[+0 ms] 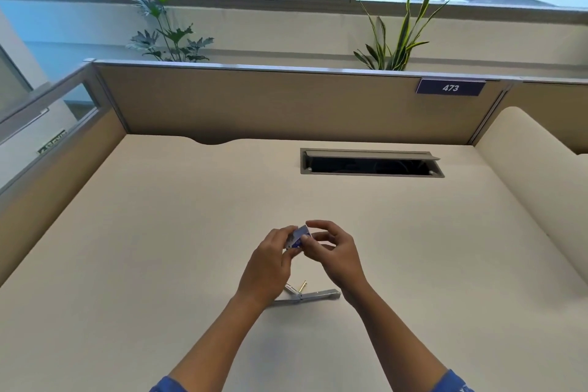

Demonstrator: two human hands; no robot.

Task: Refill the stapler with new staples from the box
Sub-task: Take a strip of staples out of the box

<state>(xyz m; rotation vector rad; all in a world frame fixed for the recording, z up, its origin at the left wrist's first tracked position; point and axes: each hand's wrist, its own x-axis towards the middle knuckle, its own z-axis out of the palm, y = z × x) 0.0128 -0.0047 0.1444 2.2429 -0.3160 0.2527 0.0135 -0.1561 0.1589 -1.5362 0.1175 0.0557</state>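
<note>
A small blue and white staple box [298, 236] is held up above the desk between both hands. My left hand [270, 264] grips its lower left side with curled fingers. My right hand [332, 251] pinches its upper right end with thumb and fingertips. Below the hands, the grey metal stapler [313, 295] lies swung open on the beige desk [159, 248], with a brass-coloured part [302, 286] sticking up from it. My left wrist hides the stapler's left end. No staples are visible.
An open cable hatch [371, 162] is set into the desk at the back right. Beige partition walls [286, 102] close off the back and left. A rounded cream divider [537, 175] borders the right side. Plants stand behind the partition.
</note>
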